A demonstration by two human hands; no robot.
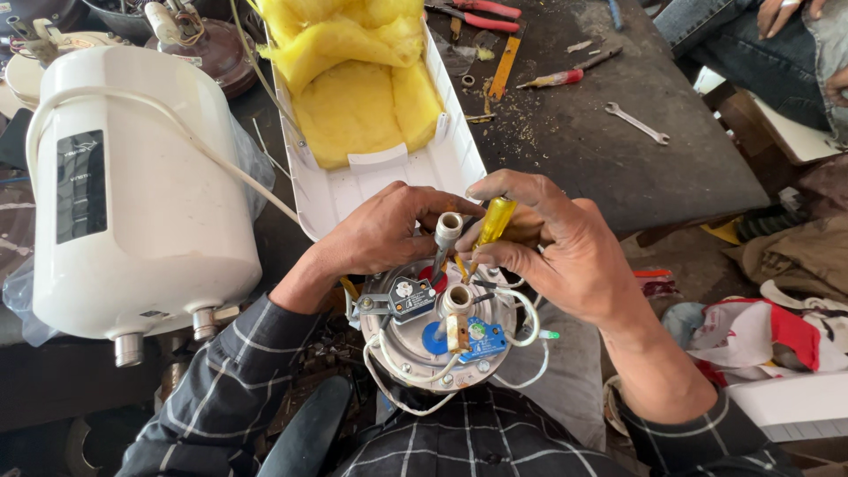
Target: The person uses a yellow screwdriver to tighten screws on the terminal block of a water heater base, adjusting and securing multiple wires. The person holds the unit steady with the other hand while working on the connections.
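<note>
A round metal heater base plate (415, 340) rests on my lap, carrying two pipe stubs, a black thermostat block (409, 297), a blue component (483, 339) and white wires (521, 320). My left hand (380, 231) grips the plate's far edge beside the taller metal pipe (447, 231). My right hand (552, 243) holds a yellow-handled screwdriver (491, 224), its tip pointing down at the plate between the pipes.
A white water heater tank (132, 194) stands at left. An open white casing (389, 172) lined with yellow insulation (353, 79) lies ahead. Pliers, a spanner (638, 123) and screwdrivers lie on the dark workbench. Another person's legs (751, 44) are at top right.
</note>
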